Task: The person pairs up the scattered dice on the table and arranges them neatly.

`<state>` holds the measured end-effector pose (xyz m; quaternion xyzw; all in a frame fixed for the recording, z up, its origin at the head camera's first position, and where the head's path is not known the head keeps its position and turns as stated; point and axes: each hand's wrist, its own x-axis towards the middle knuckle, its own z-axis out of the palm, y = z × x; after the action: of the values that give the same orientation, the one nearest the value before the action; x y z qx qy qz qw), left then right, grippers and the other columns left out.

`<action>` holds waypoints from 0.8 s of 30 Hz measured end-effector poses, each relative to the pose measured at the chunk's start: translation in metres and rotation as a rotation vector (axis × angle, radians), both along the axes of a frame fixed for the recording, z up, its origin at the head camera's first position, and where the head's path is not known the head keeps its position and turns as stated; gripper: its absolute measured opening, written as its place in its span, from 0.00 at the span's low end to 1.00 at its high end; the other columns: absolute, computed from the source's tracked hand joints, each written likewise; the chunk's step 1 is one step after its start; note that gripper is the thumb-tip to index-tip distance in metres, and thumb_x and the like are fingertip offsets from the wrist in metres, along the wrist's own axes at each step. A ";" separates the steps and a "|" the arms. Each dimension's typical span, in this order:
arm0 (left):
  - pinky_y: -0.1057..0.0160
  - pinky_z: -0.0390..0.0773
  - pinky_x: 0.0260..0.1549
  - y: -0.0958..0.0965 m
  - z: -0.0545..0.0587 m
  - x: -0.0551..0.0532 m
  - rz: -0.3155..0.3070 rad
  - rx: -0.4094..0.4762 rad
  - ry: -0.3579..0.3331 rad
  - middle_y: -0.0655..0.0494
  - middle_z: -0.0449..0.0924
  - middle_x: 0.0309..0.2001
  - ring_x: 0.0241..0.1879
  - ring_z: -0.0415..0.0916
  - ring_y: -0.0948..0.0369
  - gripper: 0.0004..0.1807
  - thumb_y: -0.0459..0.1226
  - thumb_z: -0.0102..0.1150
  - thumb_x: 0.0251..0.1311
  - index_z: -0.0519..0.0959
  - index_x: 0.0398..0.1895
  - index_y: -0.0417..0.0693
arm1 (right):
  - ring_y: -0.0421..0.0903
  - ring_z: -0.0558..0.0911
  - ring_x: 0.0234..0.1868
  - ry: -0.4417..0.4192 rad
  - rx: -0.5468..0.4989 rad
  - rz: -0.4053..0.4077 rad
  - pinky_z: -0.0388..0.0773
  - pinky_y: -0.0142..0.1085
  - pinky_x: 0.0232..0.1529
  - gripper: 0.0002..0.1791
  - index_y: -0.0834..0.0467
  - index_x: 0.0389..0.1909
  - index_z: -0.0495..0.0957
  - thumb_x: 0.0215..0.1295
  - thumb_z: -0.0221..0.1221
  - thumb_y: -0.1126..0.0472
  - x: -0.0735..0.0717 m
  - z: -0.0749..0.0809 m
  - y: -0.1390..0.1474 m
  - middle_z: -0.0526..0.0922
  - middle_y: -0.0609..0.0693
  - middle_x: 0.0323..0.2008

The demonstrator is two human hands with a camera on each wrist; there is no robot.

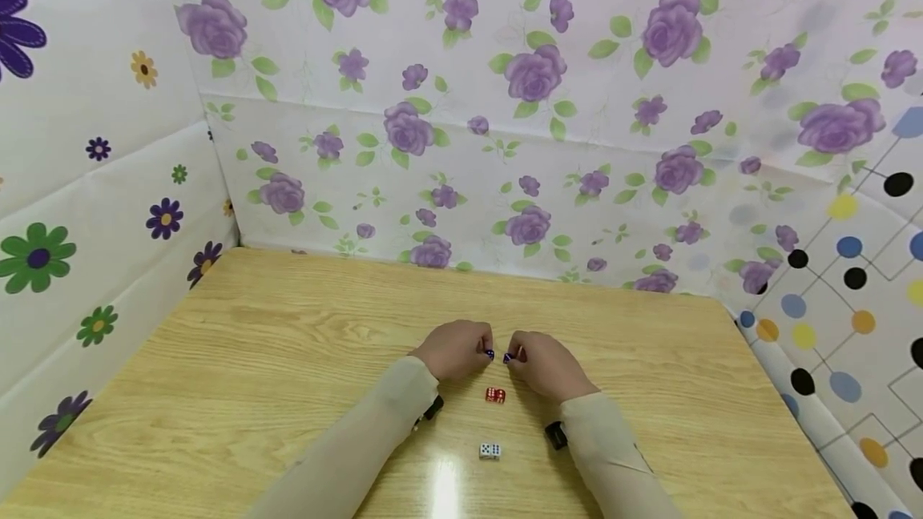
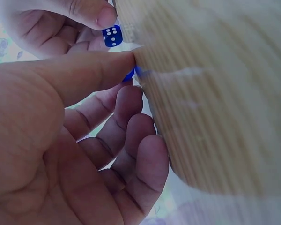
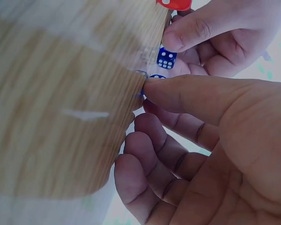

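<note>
My left hand [image 1: 458, 349] pinches a blue die [image 3: 166, 58] with white pips between thumb and forefinger, low over the table. Facing it, my right hand [image 1: 545, 362] pinches a second blue die [image 2: 113, 36] the same way. A small gap separates the two dice in the head view. Just nearer to me, a pair of red dice [image 1: 495, 396] sits side by side between the wrists. Closer still, two white dice [image 1: 490, 451] stand together between the forearms. In the left wrist view the thumb covers most of the left hand's die.
The wooden table [image 1: 303, 327] runs back to a wall covering [image 1: 476, 134] with purple flowers. A flower-patterned sheet [image 1: 94, 263] hangs at the left, a dotted one [image 1: 851, 327] at the right. Dark wrist devices [image 1: 557, 435] sit under both sleeves.
</note>
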<state>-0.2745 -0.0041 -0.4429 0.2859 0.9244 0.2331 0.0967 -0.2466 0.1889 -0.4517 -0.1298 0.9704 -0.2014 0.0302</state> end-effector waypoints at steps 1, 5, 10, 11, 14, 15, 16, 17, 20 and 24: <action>0.60 0.77 0.38 0.001 0.000 0.000 0.001 -0.001 0.000 0.61 0.81 0.36 0.32 0.74 0.63 0.02 0.37 0.64 0.70 0.81 0.40 0.50 | 0.43 0.75 0.30 -0.002 -0.001 -0.001 0.76 0.42 0.37 0.04 0.53 0.35 0.81 0.68 0.68 0.62 0.000 0.001 0.000 0.80 0.45 0.29; 0.60 0.78 0.39 0.004 0.001 -0.002 0.000 0.005 -0.002 0.61 0.82 0.36 0.33 0.74 0.64 0.02 0.37 0.65 0.69 0.81 0.40 0.50 | 0.43 0.75 0.30 -0.006 -0.005 -0.002 0.76 0.42 0.36 0.04 0.54 0.36 0.81 0.68 0.67 0.63 -0.001 0.003 -0.001 0.80 0.45 0.29; 0.60 0.78 0.39 0.007 -0.001 -0.003 0.001 -0.004 -0.004 0.61 0.82 0.36 0.33 0.75 0.63 0.03 0.38 0.65 0.69 0.81 0.41 0.51 | 0.43 0.75 0.29 0.002 0.005 0.009 0.75 0.41 0.35 0.04 0.54 0.36 0.81 0.68 0.67 0.63 -0.002 0.002 -0.003 0.80 0.46 0.29; 0.60 0.78 0.39 0.007 -0.002 -0.003 0.002 -0.008 -0.005 0.61 0.82 0.36 0.33 0.75 0.63 0.03 0.38 0.65 0.69 0.81 0.41 0.51 | 0.43 0.75 0.29 0.001 0.007 0.008 0.75 0.41 0.35 0.04 0.54 0.36 0.81 0.68 0.68 0.62 -0.003 0.002 -0.003 0.80 0.45 0.29; 0.60 0.78 0.39 0.008 -0.003 -0.004 0.007 -0.010 -0.011 0.61 0.81 0.35 0.32 0.75 0.64 0.03 0.38 0.66 0.69 0.81 0.40 0.51 | 0.43 0.76 0.29 0.003 0.008 0.004 0.75 0.41 0.35 0.04 0.54 0.36 0.81 0.68 0.68 0.62 -0.003 0.002 -0.005 0.80 0.46 0.29; 0.61 0.78 0.38 0.008 -0.004 -0.004 0.008 -0.010 -0.013 0.61 0.81 0.35 0.32 0.74 0.64 0.03 0.38 0.66 0.68 0.81 0.40 0.51 | 0.43 0.76 0.29 0.003 0.011 0.002 0.75 0.41 0.34 0.04 0.55 0.37 0.81 0.68 0.68 0.63 -0.002 0.002 -0.005 0.80 0.46 0.29; 0.61 0.77 0.38 0.009 -0.004 -0.004 0.010 -0.008 -0.016 0.61 0.81 0.34 0.31 0.74 0.64 0.03 0.38 0.66 0.68 0.81 0.39 0.51 | 0.43 0.76 0.29 0.002 0.013 -0.001 0.76 0.41 0.34 0.04 0.55 0.37 0.81 0.68 0.68 0.63 -0.002 0.002 -0.006 0.81 0.46 0.29; 0.61 0.77 0.37 0.009 -0.003 -0.004 0.010 -0.006 -0.017 0.61 0.81 0.34 0.31 0.74 0.63 0.03 0.38 0.66 0.68 0.80 0.39 0.51 | 0.43 0.76 0.29 0.000 0.014 -0.004 0.76 0.42 0.35 0.04 0.55 0.37 0.81 0.68 0.68 0.63 -0.002 0.002 -0.006 0.81 0.46 0.29; 0.61 0.76 0.36 0.009 -0.002 -0.003 0.009 0.000 -0.016 0.62 0.80 0.33 0.30 0.73 0.63 0.03 0.38 0.66 0.68 0.80 0.38 0.51 | 0.43 0.76 0.29 0.003 0.019 -0.005 0.76 0.42 0.34 0.04 0.55 0.37 0.81 0.68 0.68 0.63 -0.001 0.002 -0.007 0.81 0.46 0.29; 0.61 0.76 0.36 0.009 -0.002 -0.003 0.000 0.001 -0.010 0.62 0.79 0.32 0.30 0.73 0.63 0.03 0.37 0.66 0.68 0.81 0.40 0.51 | 0.43 0.76 0.29 0.007 0.025 -0.009 0.76 0.42 0.34 0.04 0.55 0.37 0.81 0.68 0.68 0.63 -0.001 0.002 -0.009 0.80 0.46 0.29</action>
<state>-0.2771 0.0045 -0.4453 0.2848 0.9239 0.2348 0.1010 -0.2473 0.1798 -0.4494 -0.1257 0.9736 -0.1889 0.0272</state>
